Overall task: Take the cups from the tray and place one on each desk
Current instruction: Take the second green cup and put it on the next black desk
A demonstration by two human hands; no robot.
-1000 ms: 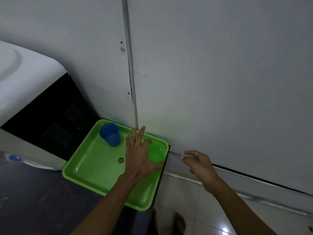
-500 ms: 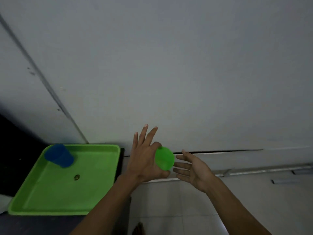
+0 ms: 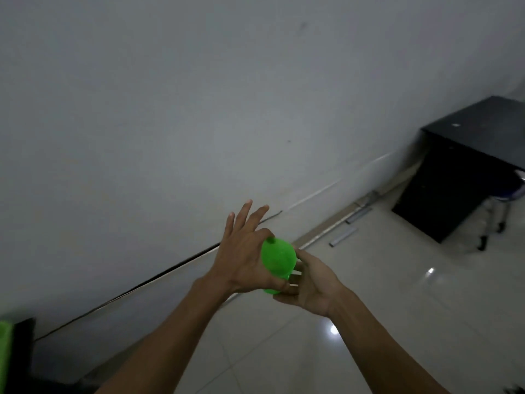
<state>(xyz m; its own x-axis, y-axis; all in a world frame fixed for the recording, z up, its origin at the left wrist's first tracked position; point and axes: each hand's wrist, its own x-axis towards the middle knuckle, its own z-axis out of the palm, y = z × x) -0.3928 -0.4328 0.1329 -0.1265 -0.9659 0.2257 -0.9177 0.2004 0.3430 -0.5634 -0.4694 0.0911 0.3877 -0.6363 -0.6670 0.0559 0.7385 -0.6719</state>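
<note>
- Left hand (image 3: 241,263) is pinching the green cup (image 3: 278,257) between thumb and forefinger, mid-air over the floor.
- Right hand (image 3: 312,285) is touching it from beneath; whether it's gripping, I cannot tell.
- Better to be securing it before heading for the black desk (image 3: 477,132).
- Contents: cannot tell.

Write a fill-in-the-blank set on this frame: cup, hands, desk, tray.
1. The left hand grips a ___ cup.
2. The cup's other side touches the ___ hand.
3. The desk at the far right is ___ in colour.
4. A sliver of the tray shows at the picture's ___ edge.

Missing words: green; right; black; left.
</note>
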